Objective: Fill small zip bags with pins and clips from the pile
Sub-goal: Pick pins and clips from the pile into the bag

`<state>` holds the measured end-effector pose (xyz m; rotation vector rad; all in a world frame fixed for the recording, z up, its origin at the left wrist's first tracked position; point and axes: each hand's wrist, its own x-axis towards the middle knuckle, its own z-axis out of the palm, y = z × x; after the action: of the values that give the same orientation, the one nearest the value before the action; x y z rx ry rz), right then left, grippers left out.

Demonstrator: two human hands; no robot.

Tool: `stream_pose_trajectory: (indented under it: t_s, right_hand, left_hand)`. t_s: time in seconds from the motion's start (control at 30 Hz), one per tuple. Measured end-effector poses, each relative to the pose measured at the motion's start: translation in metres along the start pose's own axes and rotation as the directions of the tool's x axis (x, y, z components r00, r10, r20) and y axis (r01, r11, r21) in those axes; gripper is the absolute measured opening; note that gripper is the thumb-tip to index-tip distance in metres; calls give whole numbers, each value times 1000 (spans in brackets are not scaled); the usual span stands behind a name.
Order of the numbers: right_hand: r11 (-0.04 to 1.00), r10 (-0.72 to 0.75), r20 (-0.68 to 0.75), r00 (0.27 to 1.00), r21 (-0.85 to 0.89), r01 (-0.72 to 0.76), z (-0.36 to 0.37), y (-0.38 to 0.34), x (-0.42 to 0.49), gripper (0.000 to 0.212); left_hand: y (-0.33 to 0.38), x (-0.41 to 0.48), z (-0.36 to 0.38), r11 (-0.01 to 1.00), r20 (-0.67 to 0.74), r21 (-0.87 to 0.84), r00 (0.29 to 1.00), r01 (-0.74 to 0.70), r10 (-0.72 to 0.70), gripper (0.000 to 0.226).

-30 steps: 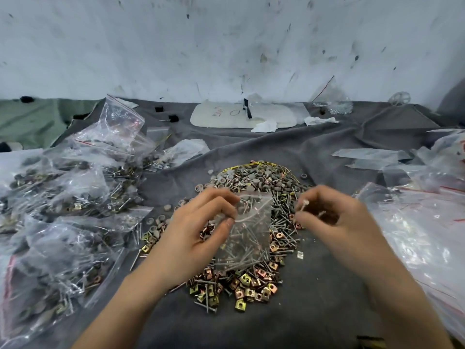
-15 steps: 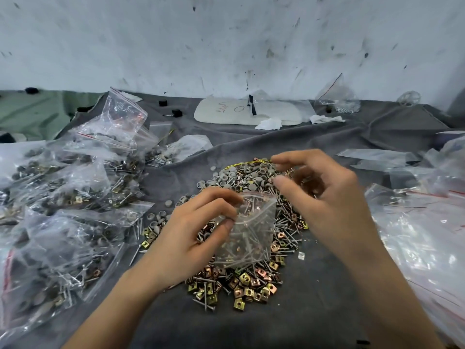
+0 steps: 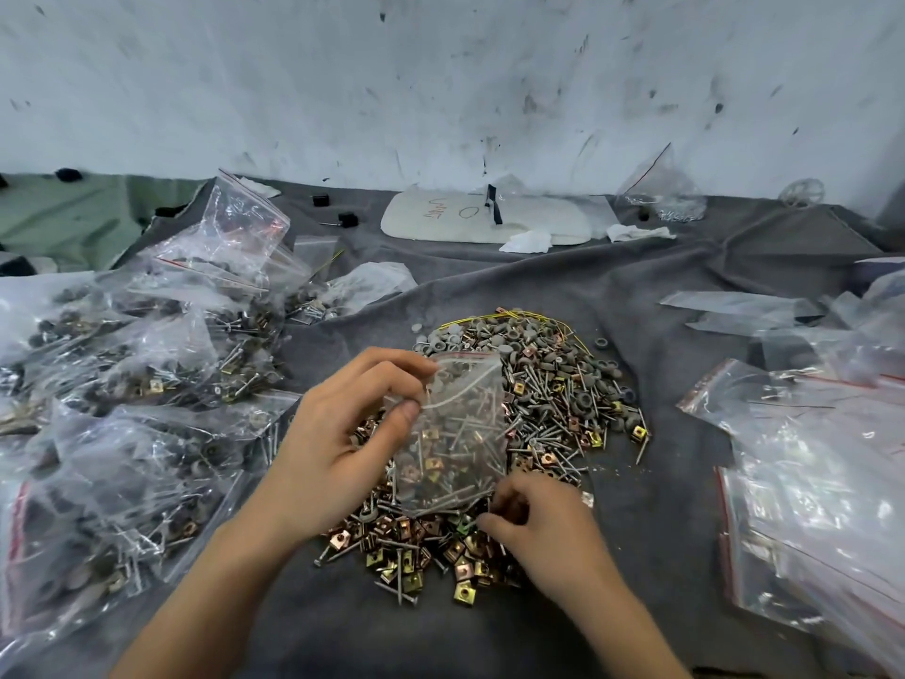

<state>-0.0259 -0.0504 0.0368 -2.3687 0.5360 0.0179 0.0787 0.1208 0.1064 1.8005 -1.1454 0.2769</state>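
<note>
A pile of pins, grey caps and brass square clips [image 3: 553, 399] lies on the grey cloth at the centre. My left hand [image 3: 343, 443] pinches the top edge of a small clear zip bag [image 3: 455, 433] and holds it upright over the pile; several pins and clips show inside it. My right hand [image 3: 534, 526] is down on the near part of the pile, just below the bag, with its fingers curled into the brass clips [image 3: 431, 546]. What its fingertips hold is hidden.
Filled zip bags [image 3: 127, 414] are heaped on the left. A stack of unfilled zip bags [image 3: 822, 482] lies on the right. A white board [image 3: 485, 220], crumpled tissue and another bag sit at the back by the wall [image 3: 440, 80].
My right hand came down from above the far side of the pile to the near clips below the bag. The left hand still holds the bag, now slightly higher.
</note>
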Motion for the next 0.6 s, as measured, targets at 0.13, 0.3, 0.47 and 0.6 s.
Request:
stream_pose_trajectory:
  t_s: [0.13, 0.3, 0.47, 0.6]
  right_hand:
    - [986, -13, -112, 994, -166, -6, 9, -8, -2, 18]
    - [989, -14, -122, 992, -146, -4, 10, -7, 1, 12]
    - [999, 38, -165, 986, 37, -32, 11, -5, 5, 11]
    - [926, 34, -238, 971, 374, 59, -16, -10, 6, 14]
  left_hand:
    - [-1, -2, -4, 996, -25, -71, 998, 61, -63, 19]
    - [-2, -5, -7, 994, -31, -68, 996, 82, -84, 22]
    - [0, -7, -7, 993, -22, -74, 996, 87, -89, 20]
    - [4, -6, -8, 995, -29, -65, 997, 71, -72, 19]
